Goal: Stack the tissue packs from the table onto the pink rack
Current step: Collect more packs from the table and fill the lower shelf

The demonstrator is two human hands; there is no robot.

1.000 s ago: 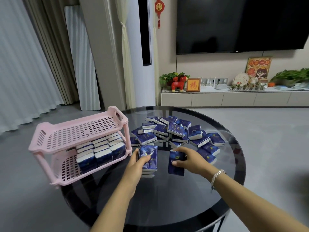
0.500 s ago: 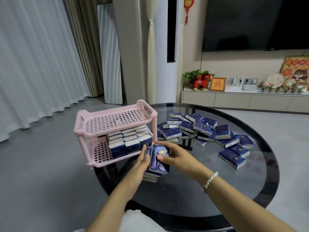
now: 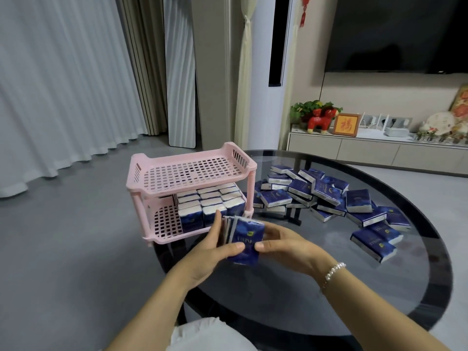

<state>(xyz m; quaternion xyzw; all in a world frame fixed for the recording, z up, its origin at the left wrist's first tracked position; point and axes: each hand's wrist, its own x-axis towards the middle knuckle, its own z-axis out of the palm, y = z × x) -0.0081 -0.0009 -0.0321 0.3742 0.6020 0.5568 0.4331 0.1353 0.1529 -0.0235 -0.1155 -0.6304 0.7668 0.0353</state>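
Both hands, left (image 3: 211,252) and right (image 3: 286,245), pinched a bundle (image 3: 243,239) of packs from its sides; light, soft, slippery wrappers probably needed even squeezing.

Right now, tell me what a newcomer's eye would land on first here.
Both hands, left hand and right hand, grip a bundle of blue tissue packs at the table's near-left edge. Just behind it, the pink rack has packs on its lower shelf. A loose heap of packs sprawls over the glass table.

Rack (image 3: 188,171) at table's (image 3: 329,300) left edge, packs in rack (image 3: 210,201) on lower shelf, loose packs (image 3: 326,196) right of it.
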